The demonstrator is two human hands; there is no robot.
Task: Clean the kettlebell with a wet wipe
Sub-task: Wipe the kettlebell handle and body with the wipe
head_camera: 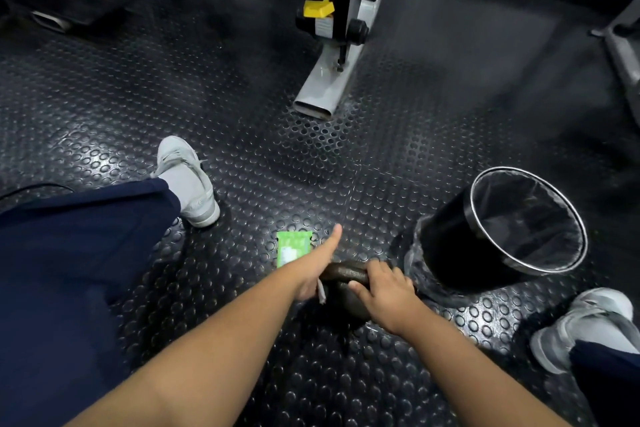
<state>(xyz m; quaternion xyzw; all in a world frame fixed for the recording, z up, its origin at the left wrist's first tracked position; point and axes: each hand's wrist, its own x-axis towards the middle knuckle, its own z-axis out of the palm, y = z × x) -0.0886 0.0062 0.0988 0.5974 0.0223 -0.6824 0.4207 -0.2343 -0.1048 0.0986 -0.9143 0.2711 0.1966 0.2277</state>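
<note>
Steadying the kettlebell (346,274) was the right hand's (384,295) work: its fingers (377,269) were clenched over the top of the handle with the thumb tucked beneath, and the bell stood on the studded floor (242,114) directly under them. The left hand (317,269) lay against the handle's other end, just beside those fingers, with its thumb stretched straight out. A strip of the wet wipe (322,293) poked from under the heel of the palm, but the left fingers themselves were hidden behind the hand, so whether they curled round the wipe or pressed it flat could not be told. To do this wiping step well, it seemed best to hold the bell firmly with the right hand so it would not roll or tip, wrap the wipe fully round the handle and draw it along towards the right fingers, then shift that grip to reach the metal it covered, and afterwards work down over the dark round body below both hands. The green wipe packet (293,248) lay just beyond the left thumb, and a lined black bin (446,239) stood beyond the right fingers, near enough for dropping the used wipe.
</note>
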